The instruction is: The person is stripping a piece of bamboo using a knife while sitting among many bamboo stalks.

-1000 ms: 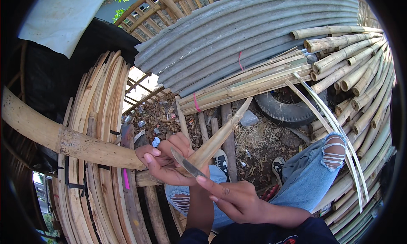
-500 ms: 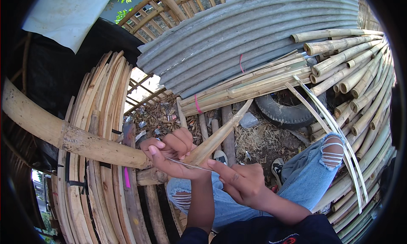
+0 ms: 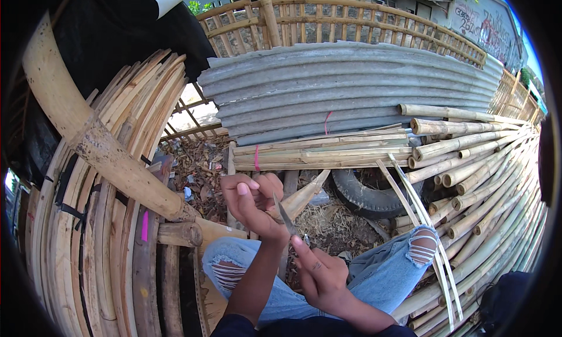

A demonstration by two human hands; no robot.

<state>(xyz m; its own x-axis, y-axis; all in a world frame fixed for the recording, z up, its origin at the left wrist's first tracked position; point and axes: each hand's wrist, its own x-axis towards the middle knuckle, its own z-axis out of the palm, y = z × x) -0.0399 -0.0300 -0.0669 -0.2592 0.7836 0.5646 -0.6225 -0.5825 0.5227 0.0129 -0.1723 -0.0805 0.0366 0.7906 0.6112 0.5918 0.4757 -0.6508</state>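
My right hand [image 3: 323,277] is closed around a knife with a narrow grey blade [image 3: 285,216], thumb pressed along it. The blade tilts upward, its tip close to my left wrist. Raised just beyond it is my left hand [image 3: 250,203], fingers curled in and thumb bent over; whatever they hold, if anything, is hidden. Behind that hand a pointed piece of split bamboo [image 3: 304,197] slants up to the right. Two long pale bamboo strips [image 3: 434,247] lean across my right knee in ripped jeans.
A thick bamboo pole [image 3: 114,161] crosses at left over stacked split bamboo [image 3: 76,231]. Ahead lies a tied bundle of slats [image 3: 328,151] before corrugated sheeting [image 3: 351,82]. Bamboo poles [image 3: 468,179] pile up at right, beside an old tyre [image 3: 372,199].
The view has tilted up, showing more fence. The knife blade has swung from nearly level, edge-on by my left thumb, to pointing upward. My left hand has shifted clear of it.
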